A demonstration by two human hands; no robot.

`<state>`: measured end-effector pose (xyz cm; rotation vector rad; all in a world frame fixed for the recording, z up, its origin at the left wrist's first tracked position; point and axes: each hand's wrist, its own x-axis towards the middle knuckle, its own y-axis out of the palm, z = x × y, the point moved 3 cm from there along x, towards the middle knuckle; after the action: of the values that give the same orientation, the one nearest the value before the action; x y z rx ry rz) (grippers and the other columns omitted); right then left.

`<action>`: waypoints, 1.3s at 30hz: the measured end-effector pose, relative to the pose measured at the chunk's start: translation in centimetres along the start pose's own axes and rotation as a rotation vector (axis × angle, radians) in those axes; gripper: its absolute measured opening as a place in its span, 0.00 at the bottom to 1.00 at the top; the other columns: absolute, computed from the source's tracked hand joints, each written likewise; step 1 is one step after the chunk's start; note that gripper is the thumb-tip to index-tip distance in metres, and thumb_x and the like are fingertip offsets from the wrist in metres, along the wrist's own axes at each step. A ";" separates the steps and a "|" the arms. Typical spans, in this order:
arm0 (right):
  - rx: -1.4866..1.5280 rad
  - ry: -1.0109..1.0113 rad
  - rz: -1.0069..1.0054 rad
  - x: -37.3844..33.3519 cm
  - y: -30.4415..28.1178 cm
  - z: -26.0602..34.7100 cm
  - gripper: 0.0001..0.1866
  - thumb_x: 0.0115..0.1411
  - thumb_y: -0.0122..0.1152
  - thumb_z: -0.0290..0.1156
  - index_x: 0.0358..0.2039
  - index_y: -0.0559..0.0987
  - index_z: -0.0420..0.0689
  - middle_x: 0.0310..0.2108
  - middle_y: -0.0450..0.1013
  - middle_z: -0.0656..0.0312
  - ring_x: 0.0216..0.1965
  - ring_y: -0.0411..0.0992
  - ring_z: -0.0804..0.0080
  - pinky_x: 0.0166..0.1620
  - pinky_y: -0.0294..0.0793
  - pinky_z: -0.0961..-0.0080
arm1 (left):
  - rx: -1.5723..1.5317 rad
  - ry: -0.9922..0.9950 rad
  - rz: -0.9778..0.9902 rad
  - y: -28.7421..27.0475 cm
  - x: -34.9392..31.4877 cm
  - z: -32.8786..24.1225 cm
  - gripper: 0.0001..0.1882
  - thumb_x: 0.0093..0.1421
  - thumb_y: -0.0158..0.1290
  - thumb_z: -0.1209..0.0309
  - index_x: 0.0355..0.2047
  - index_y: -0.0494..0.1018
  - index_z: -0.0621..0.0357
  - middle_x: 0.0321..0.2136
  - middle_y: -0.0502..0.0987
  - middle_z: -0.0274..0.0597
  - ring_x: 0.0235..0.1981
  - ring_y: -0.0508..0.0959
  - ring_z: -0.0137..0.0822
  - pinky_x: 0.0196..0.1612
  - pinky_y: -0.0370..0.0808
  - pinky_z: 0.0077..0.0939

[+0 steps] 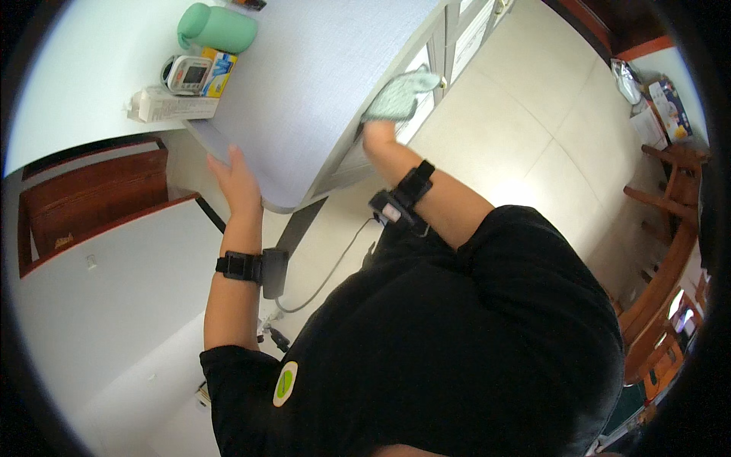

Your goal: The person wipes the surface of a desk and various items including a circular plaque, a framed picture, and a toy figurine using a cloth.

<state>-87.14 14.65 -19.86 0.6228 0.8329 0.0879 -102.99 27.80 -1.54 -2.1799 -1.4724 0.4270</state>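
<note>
My right hand (400, 95) is inside a pale green patterned cloth mitt (396, 99) that covers it up to the wrist. It reaches along the front of a cabinet, by a door with a small knob (442, 82). The mitted fingers look stretched out, and nothing shows between them. My left hand (237, 181) is bare and open, at the narrow end of the cabinet's grey-blue top (304, 99). Its thumb and fingers are apart, close to or touching the edge. A black strapped device (274, 273) is on my left forearm, another (400, 199) on my right.
Along the wall side of the top stand a green bottle (217, 29), a blood pressure monitor (188, 75), a yellow-blue box (219, 72) and a white box (171, 105). A cable (335, 270) hangs between my forearms. Wooden furniture (666, 251) stands at the right, beyond the tiled floor (518, 122).
</note>
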 end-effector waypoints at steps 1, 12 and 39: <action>-0.057 0.060 -0.032 -1.6 -0.5 -1.7 0.28 0.62 0.40 0.45 0.57 0.56 0.39 0.56 0.56 0.54 0.55 0.55 0.62 0.57 0.56 0.70 | 0.027 -0.005 -0.012 0.1 0.3 0.2 0.36 0.62 0.43 0.61 0.60 0.40 0.73 0.58 0.52 0.61 0.58 0.58 0.48 0.59 0.55 0.33; -0.733 -0.051 0.588 -16.9 1.6 -1.2 0.26 0.61 0.43 0.34 0.58 0.56 0.38 0.58 0.52 0.51 0.60 0.44 0.55 0.62 0.41 0.61 | 0.062 0.018 -0.034 -0.5 1.2 1.6 0.35 0.62 0.43 0.59 0.60 0.43 0.70 0.57 0.56 0.58 0.55 0.60 0.45 0.56 0.58 0.31; -0.001 0.395 -0.214 6.5 -6.6 -13.1 0.31 0.62 0.35 0.45 0.62 0.47 0.45 0.64 0.45 0.56 0.62 0.48 0.59 0.62 0.45 0.65 | 0.006 0.000 0.041 0.9 0.1 -1.6 0.32 0.63 0.42 0.61 0.60 0.45 0.67 0.56 0.56 0.54 0.54 0.62 0.42 0.55 0.60 0.31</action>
<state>-93.14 17.56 -34.47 0.5180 1.2767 0.0166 -101.46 27.32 -0.69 -2.2092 -1.4265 0.4452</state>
